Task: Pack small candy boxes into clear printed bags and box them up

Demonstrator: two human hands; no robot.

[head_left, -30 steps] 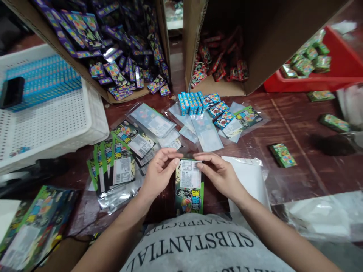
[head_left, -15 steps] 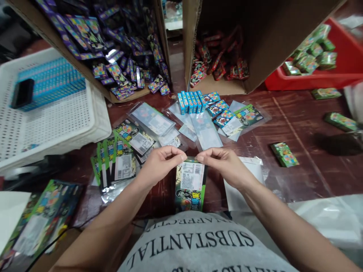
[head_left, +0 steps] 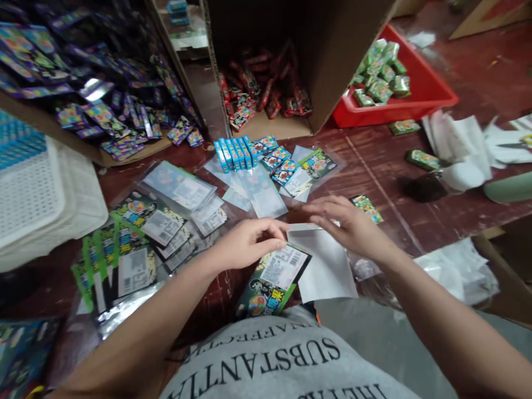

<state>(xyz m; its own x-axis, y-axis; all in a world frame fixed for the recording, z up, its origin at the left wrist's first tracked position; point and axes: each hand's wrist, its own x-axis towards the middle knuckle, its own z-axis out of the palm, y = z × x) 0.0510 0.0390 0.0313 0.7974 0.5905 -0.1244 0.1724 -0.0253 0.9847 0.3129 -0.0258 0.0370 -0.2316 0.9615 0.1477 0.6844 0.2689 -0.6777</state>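
My left hand [head_left: 251,244] pinches the top edge of a black and green printed pouch [head_left: 270,288] with a white barcode label, which slants in front of my shirt. My right hand [head_left: 349,221] is apart from the pouch, its fingers stretched out and holding nothing. Under and beside it lies a white sheet [head_left: 324,266], and just past its fingers is a small green box [head_left: 367,208]. Beyond both hands, small blue boxes [head_left: 236,154] stand in a row on clear plastic sleeves [head_left: 261,191]. More printed pouches [head_left: 135,271] are fanned out to the left.
Cartons hold purple packets [head_left: 124,116] at the left and red packets [head_left: 270,91] at the centre. A red bin [head_left: 432,100] with green boxes stands at the right. A white basket [head_left: 75,188] is at the left edge; a green cylinder [head_left: 509,188] lies far right.
My right hand has let go of the pouch and moved right, its fingers opening out. The pouch now tilts in my left hand. The view has turned to the right.
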